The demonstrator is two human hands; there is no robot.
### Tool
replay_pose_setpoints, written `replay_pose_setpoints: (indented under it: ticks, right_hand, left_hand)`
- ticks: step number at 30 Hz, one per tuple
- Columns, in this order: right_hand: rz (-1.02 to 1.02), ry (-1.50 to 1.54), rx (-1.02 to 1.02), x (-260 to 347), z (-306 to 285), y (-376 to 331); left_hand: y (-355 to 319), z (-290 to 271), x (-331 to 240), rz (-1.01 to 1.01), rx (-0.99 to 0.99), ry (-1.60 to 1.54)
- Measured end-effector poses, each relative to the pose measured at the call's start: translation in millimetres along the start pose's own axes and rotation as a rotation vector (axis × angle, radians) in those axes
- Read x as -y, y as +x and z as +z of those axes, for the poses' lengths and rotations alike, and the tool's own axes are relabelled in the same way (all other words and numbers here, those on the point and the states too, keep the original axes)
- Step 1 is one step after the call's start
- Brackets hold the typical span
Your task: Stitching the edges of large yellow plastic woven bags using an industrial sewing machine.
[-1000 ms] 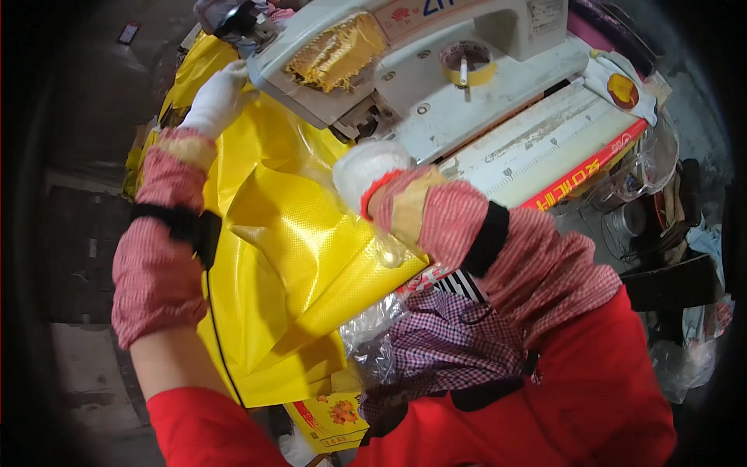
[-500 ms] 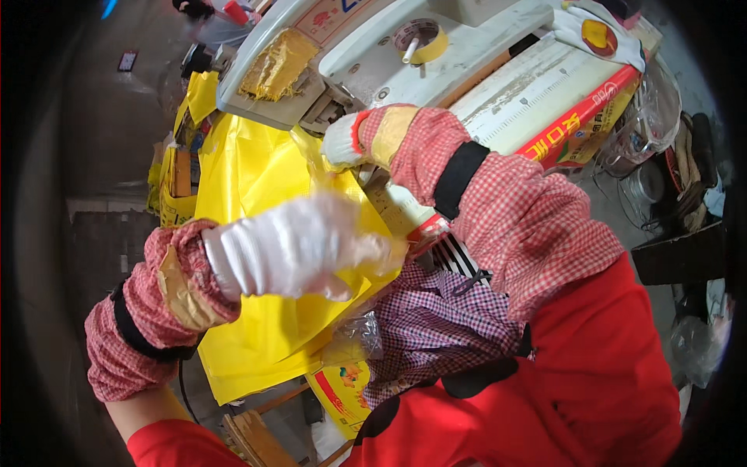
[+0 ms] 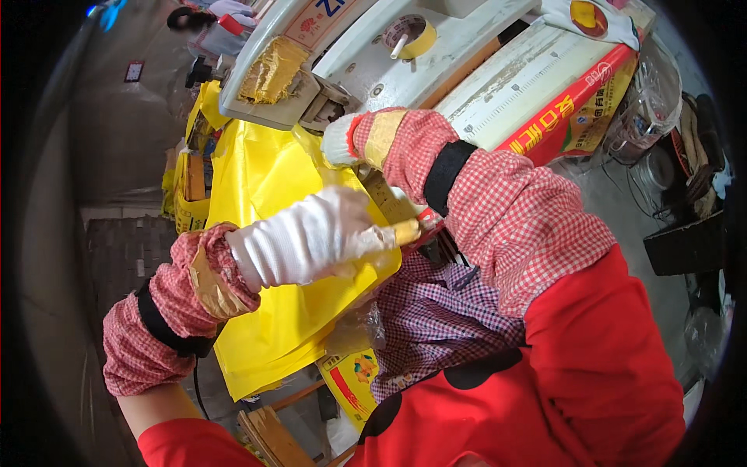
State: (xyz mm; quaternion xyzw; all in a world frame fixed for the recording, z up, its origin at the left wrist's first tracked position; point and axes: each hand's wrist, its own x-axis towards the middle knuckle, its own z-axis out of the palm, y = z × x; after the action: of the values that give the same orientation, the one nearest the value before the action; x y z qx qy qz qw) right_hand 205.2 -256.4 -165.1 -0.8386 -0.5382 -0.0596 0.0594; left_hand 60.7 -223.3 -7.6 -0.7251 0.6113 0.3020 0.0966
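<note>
My left hand [image 3: 319,233], in a white knit glove, is over a large yellow plastic sheet [image 3: 257,175]. One finger with a yellow-wrapped tip stretches right, apart from the others, which are blurred; I see nothing held. Whether the hand presses on the sheet I cannot tell. My right hand [image 3: 340,142], gloved in white with a red-orange cuff, is at the sheet's upper right edge, just below the head of a white sewing machine [image 3: 342,58]. Its fingers are mostly hidden. Red checked sleeve covers with tan tape and black bands wrap both forearms.
A tape roll [image 3: 420,39] lies on the machine, with a white stick in its middle. Right of my right arm runs a white ledge [image 3: 506,86] with a red-and-yellow strip [image 3: 572,105]. A yellow printed box [image 3: 354,381] stands below the sheet. Another person [image 3: 210,31] is at the upper left.
My left hand has shifted slightly right and up over the sheet, and its yellow-wrapped fingertip now shows clearly. My right hand stays beside the machine head. The whole view has shifted a little.
</note>
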Motion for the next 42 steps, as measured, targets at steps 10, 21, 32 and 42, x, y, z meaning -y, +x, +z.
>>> replay_pose_setpoints:
  ticks: [10,21,32,42]
  right_hand:
    - [-0.004,0.085,-0.101,12,-24,-21]
    - [0.035,0.132,-0.051,27,-39,-37]
    - [0.361,-0.164,-0.473,119,-33,-66]
    - [0.060,0.979,-0.535,137,-54,-114]
  left_hand:
    - [-54,-56,-16,-0.730,0.080,-0.489]
    - [-61,-55,-59,-0.962,0.999,-0.398]
    - [9,-11,-132,-0.285,0.665,-0.141]
    - [11,11,-112,-0.510,0.435,-0.420]
